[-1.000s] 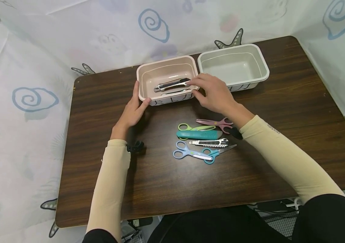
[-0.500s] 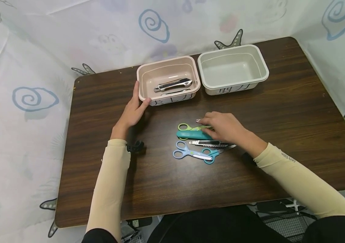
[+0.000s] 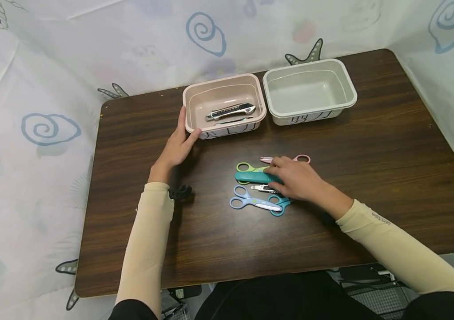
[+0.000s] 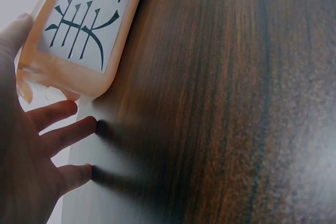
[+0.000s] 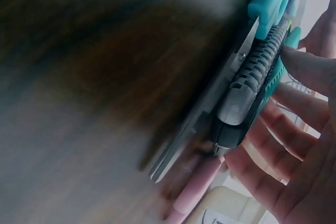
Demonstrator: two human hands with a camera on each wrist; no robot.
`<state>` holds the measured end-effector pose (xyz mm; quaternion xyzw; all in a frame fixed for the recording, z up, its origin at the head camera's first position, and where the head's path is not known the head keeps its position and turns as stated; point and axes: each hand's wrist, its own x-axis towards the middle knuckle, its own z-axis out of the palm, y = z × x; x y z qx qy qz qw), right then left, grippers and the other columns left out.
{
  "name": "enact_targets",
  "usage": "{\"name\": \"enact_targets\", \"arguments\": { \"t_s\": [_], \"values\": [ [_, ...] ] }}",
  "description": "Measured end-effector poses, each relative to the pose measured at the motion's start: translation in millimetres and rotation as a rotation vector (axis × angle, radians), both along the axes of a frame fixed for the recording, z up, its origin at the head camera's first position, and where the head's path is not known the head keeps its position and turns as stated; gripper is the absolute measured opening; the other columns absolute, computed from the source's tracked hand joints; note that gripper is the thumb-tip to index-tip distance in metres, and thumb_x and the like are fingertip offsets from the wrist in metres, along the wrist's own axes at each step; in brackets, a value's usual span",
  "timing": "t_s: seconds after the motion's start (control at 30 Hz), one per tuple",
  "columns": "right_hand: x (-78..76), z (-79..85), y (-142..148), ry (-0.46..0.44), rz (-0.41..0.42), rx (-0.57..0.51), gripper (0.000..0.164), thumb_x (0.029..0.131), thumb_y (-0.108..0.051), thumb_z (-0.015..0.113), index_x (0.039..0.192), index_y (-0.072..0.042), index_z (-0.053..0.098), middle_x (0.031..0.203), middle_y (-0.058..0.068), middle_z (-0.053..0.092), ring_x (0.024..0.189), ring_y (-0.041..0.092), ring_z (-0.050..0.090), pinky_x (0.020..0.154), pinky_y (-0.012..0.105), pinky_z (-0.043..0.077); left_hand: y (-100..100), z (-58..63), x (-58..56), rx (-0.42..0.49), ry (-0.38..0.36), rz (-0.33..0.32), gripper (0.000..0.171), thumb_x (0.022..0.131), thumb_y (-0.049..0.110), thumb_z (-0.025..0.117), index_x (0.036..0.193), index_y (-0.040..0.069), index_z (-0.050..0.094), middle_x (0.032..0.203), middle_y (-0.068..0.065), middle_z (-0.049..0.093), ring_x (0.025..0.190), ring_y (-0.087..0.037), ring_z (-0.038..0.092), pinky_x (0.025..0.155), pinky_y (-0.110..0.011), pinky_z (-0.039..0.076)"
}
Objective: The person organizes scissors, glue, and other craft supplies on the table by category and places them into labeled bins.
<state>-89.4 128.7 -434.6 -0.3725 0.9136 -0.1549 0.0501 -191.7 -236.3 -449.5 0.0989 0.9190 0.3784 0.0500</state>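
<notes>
My right hand reaches over the tools at mid-table and grips a teal box cutter, thumb on the near side and fingers on the far side. A silver-and-black snap-off cutter lies right beside it, partly covered by the hand. Around them are green scissors, pink scissors, light-blue scissors and turquoise scissors. My left hand rests against the left corner of a pink box, thumb at its front rim, other fingers spread.
Inside the pink box lie a black-and-silver cutter and a thin slim tool. A grey-white box stands to its right. Both boxes are near the table's back edge, before a patterned curtain.
My right hand has left the pink box and come down toward me, past the pink scissors, onto the teal box cutter. My left hand has stayed at the box.
</notes>
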Motion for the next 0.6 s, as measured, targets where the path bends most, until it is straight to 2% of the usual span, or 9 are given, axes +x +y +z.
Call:
{"name": "enact_targets", "arguments": {
  "t_s": [0.33,0.6],
  "values": [
    [2.3,-2.3,-5.3,0.050,0.007,0.046,0.044,0.092,-0.034,0.070,0.125,-0.006,0.068,0.112,0.011,0.062,0.102,0.025,0.058,0.070,0.040,0.051,-0.6,-0.9,0.9,-0.002,0.002,-0.002,0.085,0.095,0.064,0.045,0.155,0.041,-0.012,0.162,-0.001,0.017,0.142,-0.027,0.028,0.111,-0.054,0.024],
    [1.8,-3.3,-6.5,0.054,0.007,0.034,0.044,0.092,-0.033,0.069,0.126,-0.005,0.067,0.101,0.008,0.058,0.087,0.021,0.053,0.061,0.035,0.045,-1.6,-1.4,0.1,-0.002,-0.005,0.010,0.082,0.095,0.064,0.044,0.153,0.046,-0.012,0.162,0.001,0.015,0.142,-0.028,0.027,0.111,-0.056,0.023]
  ]
}}
